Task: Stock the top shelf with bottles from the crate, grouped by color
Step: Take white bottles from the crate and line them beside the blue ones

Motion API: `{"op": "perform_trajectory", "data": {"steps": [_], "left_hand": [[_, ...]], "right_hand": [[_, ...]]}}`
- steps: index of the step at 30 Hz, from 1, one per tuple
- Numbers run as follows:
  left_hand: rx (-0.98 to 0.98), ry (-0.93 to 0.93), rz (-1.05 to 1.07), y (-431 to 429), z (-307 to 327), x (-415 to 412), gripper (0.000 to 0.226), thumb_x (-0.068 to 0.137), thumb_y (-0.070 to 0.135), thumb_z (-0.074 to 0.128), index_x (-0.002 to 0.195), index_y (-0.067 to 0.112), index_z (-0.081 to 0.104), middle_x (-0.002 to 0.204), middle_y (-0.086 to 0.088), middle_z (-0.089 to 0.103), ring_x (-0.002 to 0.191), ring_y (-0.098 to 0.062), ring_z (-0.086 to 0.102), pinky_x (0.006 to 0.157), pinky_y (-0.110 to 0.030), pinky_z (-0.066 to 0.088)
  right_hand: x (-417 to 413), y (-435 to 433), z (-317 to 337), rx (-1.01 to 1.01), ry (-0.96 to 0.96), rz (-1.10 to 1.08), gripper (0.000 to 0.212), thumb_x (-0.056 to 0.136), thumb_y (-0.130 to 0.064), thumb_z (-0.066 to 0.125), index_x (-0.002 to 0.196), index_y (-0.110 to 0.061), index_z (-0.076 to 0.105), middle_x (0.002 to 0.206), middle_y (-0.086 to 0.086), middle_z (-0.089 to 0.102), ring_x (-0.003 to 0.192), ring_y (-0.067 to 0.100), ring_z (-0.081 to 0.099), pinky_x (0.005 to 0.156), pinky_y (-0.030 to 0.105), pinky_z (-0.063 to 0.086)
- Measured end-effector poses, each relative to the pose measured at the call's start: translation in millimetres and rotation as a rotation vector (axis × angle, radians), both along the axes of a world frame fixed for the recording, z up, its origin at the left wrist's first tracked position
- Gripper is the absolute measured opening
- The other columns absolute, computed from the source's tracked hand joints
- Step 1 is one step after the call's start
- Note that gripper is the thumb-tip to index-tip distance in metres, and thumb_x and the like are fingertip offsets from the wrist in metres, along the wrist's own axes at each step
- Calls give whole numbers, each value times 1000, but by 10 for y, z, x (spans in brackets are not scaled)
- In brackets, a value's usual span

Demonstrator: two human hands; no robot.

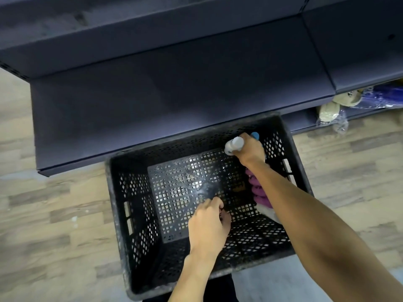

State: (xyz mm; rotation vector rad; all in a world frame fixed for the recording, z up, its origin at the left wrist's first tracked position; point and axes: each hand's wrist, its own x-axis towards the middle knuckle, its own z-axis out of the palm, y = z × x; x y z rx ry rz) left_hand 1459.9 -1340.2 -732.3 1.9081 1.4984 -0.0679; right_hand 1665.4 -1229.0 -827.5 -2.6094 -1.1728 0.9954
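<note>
Head view: crate (122, 214) on floor, butted vs dark shelf (152, 105), prob. to keep lifts short. R hand (250, 149) wrapped round white bottle (233, 145) at far-right corner; blue cap (255, 135) pokes out behind it, maybe a 2nd bottle. Purple bottles (257, 188) lie along right wall, part-hidden under forearm. L hand (209, 223) curled low inside crate; can't tell if it holds anything. Unclear which tier is the top one.
</note>
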Motion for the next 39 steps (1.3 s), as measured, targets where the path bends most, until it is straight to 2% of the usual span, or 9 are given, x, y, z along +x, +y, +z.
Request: {"op": "perform_trajectory", "data": {"steps": [2,6,13,20,26,31,35,39], "left_hand": [[-1,-3,-3,6,-27,-20,12,88,32,56,100,30,57,90,16,59,84,-5,57,66,-24,49],[7,-10,15,99,-71,-3,8,88,30,58,96,28,58,88,14,60,81,-8,58,66,-28,51],[18,-27,26,199,145,141,5,89,28,55,92,25,57,89,12,60,82,-10,58,66,-31,52],[88,-76,8,348,713,283,4,88,27,55,88,23,55,86,10,59,80,-13,56,65,-31,48],[164,-93,19,528,1302,360,7,85,27,53,90,23,56,87,8,59,83,-16,57,69,-35,50],[246,-115,40,679,1834,354,7,86,26,54,90,22,57,88,8,58,82,-15,57,68,-36,51],[335,-147,38,794,2306,383,6,88,28,53,87,22,54,85,8,57,78,-14,55,63,-34,47],[406,-173,38,877,2727,384,7,88,31,53,87,24,55,83,9,56,74,-12,52,59,-29,36]], "right_hand": [[-24,13,-17,-2,-49,64,28,89,-24,65,114,-12,59,113,12,65,102,33,63,75,39,52],[-66,3,-10,-13,-168,158,21,90,-23,62,108,-13,61,112,10,64,99,32,64,64,35,44],[-61,-186,337,25,-164,191,28,84,-29,70,108,-18,62,105,7,65,95,29,65,64,33,45],[11,-310,1217,92,-98,211,37,80,-39,71,113,-24,63,114,-1,62,101,26,64,81,40,54],[114,-296,2102,164,-115,343,52,74,-51,75,115,-23,60,116,-3,58,109,21,57,74,32,38],[220,-191,2898,218,-125,461,55,77,-56,73,117,-20,59,114,0,58,109,22,55,84,39,49],[242,-173,3492,281,19,461,53,80,-49,76,118,-15,59,110,3,61,98,22,58,83,41,50],[203,-202,4007,367,80,465,51,82,-41,77,119,-11,58,108,5,65,94,22,61,80,36,50]]}}
